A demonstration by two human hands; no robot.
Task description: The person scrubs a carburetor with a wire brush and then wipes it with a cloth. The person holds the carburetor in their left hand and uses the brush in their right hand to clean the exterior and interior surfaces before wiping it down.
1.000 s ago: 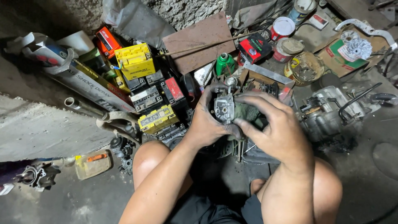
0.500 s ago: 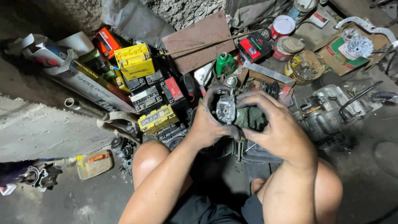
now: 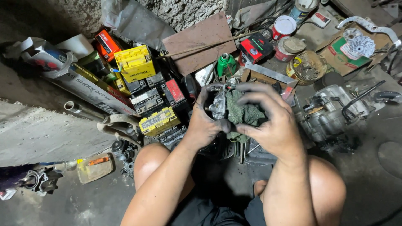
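At the far left of the floor, well away from the small grey cast-metal engine part (image 3: 218, 104) held at the centre, lies a dark metal bracket (image 3: 37, 181), and nearer a clear plastic tub with an orange piece inside (image 3: 94, 167). Up and left of the engine part stands a bright yellow box-shaped battery (image 3: 135, 62), with a lower yellow-topped battery (image 3: 159, 120) just left of the part. The grease-blackened left hand (image 3: 206, 122) is curled tight around the engine part from the left, fingers over its top and thumb beneath. Touching the part's right face is a crumpled dark green rag (image 3: 245, 115), which the right hand (image 3: 270, 121) presses on, fingers bent and closed over the cloth. Whether the rag reaches inside the part is hard to tell. Right of the part sits a grey metal engine block (image 3: 331, 111); up and right, a red tin with a white lid (image 3: 284, 27).
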